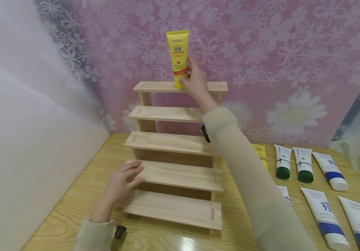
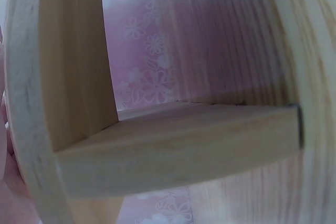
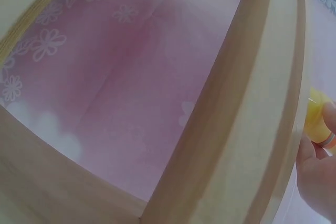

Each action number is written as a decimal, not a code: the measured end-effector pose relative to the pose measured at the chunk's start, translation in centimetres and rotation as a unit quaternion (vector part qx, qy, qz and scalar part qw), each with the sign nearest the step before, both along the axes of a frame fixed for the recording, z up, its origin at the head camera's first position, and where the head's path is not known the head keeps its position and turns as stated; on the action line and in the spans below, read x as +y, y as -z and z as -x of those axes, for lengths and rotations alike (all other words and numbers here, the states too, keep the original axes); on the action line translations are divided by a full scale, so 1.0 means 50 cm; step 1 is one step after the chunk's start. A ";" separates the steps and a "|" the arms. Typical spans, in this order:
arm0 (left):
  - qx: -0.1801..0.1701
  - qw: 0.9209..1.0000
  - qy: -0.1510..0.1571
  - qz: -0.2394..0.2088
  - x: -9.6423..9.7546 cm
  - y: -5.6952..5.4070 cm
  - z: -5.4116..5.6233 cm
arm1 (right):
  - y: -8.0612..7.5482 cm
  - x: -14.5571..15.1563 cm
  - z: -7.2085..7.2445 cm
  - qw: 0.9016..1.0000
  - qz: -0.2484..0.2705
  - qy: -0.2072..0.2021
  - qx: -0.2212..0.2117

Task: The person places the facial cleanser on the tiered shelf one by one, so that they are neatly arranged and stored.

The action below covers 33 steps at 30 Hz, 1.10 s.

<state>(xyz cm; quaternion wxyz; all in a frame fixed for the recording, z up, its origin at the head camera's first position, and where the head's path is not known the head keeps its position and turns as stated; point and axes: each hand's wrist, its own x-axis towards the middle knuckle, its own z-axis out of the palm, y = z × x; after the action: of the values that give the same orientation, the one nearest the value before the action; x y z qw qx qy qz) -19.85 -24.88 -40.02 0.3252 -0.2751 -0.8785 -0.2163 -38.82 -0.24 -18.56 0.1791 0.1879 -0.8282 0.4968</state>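
Observation:
A yellow tube [image 1: 178, 55] with a flat crimped top stands upright on the top tier of a stepped wooden rack [image 1: 167, 142]. My right hand [image 1: 196, 81] holds it low on its right side, thumb across the front and fingers behind. In the right wrist view, the lower part of the yellow tube [image 3: 317, 114] shows at the right edge with the right hand [image 3: 317, 174] around it. My left hand [image 1: 121, 183] rests on the left end of the second tier from the bottom, fingers laid over the board.
On the wooden table [image 1: 82, 195], right of the rack, lie another yellow tube [image 1: 261, 153], white tubes with green caps [image 1: 283, 162] and several white tubes with blue bands [image 1: 325, 218]. A white wall [image 1: 35, 115] is at left, a flowered pink curtain [image 1: 255, 52] behind.

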 end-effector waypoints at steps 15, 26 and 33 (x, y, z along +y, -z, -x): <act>0.017 1.000 0.014 -0.007 0.015 0.003 0.007 | 0.005 0.012 0.000 1.000 -0.008 0.002 0.003; -0.017 1.000 0.003 -0.011 0.019 -0.002 -0.003 | 0.014 0.021 -0.019 0.999 -0.031 0.028 0.016; -0.033 0.999 -0.008 -0.014 0.008 -0.005 -0.008 | 0.019 0.021 -0.050 0.999 -0.027 0.021 0.003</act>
<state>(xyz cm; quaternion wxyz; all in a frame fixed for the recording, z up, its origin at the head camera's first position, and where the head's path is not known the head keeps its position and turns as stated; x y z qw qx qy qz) -19.46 -24.48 -39.76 0.3017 -0.2564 -0.8877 -0.2351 -36.34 0.80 -19.50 0.1867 0.1761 -0.8446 0.4699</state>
